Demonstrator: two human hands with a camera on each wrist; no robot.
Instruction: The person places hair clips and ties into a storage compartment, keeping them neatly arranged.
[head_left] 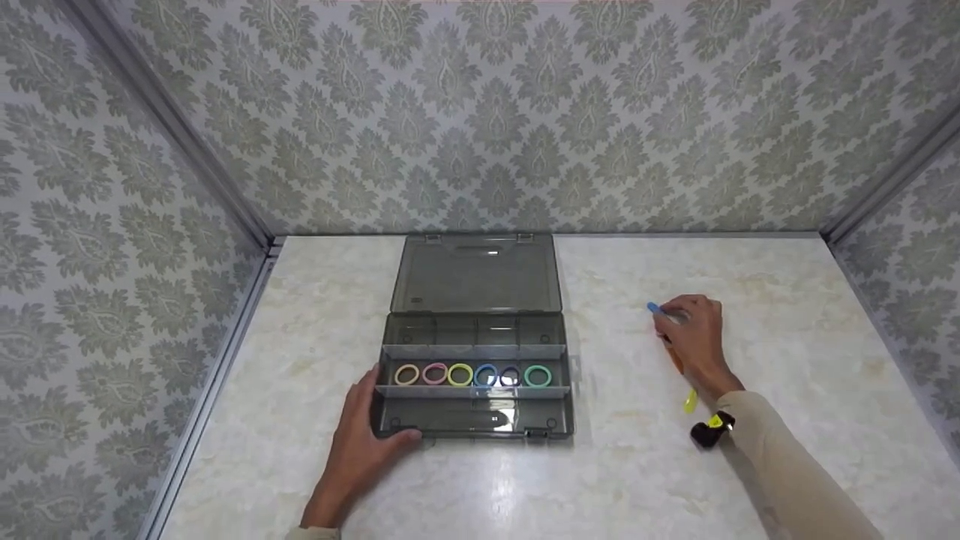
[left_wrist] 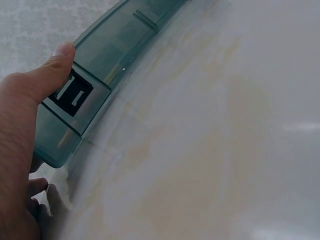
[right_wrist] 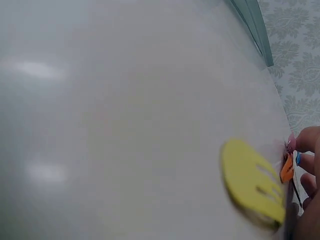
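Note:
A smoky, see-through organizer box (head_left: pixel 480 412) lies with its lid (head_left: pixel 478 274) folded back. Coloured hair ties (head_left: pixel 460 375) stand in a row in its middle compartment. My left hand (head_left: pixel 360 442) holds the box's near left corner, with the thumb on the front wall and the fingers along the left side. Over on the right, my right hand (head_left: pixel 696 337) pinches a small blue clip (head_left: pixel 654 307) that pokes out past its fingertips. Beneath that hand lie an orange clip (head_left: pixel 674 358) and a yellow slotted clip (right_wrist: pixel 250 180). A pink piece (right_wrist: pixel 291 142) shows by the fingers in the right wrist view.
All of this is on a pale marbled table (head_left: pixel 615 480). Patterned wall panels (head_left: pixel 495 112) rise behind and on both sides, with a metal frame strip (head_left: pixel 214 390) along the left edge. A black wrist strap (head_left: pixel 709 431) is on the right wrist.

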